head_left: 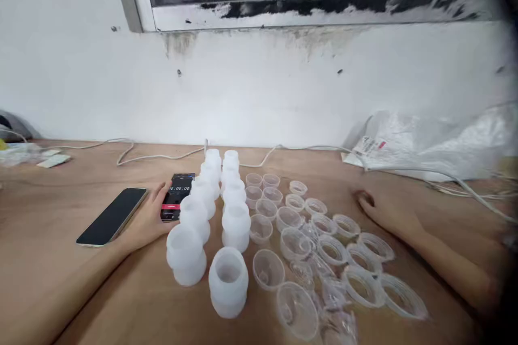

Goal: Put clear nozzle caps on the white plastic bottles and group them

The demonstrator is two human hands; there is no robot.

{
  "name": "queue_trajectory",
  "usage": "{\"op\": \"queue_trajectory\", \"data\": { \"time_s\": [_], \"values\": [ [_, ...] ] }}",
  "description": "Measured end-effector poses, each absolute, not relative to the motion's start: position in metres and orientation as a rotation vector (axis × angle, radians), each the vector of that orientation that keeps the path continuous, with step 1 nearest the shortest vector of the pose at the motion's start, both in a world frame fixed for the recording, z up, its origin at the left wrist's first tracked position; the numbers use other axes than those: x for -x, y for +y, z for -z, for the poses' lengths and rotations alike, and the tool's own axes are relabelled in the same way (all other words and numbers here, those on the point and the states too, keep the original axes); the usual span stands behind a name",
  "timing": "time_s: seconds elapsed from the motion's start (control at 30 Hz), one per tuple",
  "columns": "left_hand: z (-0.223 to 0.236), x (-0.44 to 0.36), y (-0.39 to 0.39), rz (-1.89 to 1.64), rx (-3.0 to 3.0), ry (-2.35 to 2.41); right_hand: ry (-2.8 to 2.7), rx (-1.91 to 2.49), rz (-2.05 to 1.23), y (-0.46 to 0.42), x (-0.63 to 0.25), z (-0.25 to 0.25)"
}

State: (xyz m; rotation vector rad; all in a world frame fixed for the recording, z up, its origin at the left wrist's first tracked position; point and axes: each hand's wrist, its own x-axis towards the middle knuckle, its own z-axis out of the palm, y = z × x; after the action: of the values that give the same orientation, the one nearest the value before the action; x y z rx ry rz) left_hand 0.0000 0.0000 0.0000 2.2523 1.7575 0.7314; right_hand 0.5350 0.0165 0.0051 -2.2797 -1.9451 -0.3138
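My left hand (148, 218) rests on the wooden table (73, 291) with its fingers around a small black timer (177, 195) showing zeros. Two rows of white plastic jars (210, 215) run away from me right beside that hand. To their right lie several clear plastic cups and lids (319, 242). My right hand (386, 210) lies flat on the table past the lids, fingers stretched out, holding nothing.
A black phone (113, 215) lies left of my left hand. White cables (154, 156) run along the wall. A white plastic bag (429, 143) sits at the back right. Small papers (52, 160) lie at the far left.
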Motion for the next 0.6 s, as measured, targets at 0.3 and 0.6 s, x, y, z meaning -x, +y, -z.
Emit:
{"op": "queue_trajectory", "data": {
  "time_s": [0.3, 0.6],
  "values": [
    [0.0013, 0.0008, -0.0028, -0.799, -2.289, 1.752, -1.956, 2.28, 0.258, 0.0137, -0.5306, -0.0098],
    [-0.0043, -0.0008, -0.0059, -0.789, -2.293, 1.754, -1.948, 2.31, 0.169, 0.0098, -0.5296, -0.0129]
  ]
}}
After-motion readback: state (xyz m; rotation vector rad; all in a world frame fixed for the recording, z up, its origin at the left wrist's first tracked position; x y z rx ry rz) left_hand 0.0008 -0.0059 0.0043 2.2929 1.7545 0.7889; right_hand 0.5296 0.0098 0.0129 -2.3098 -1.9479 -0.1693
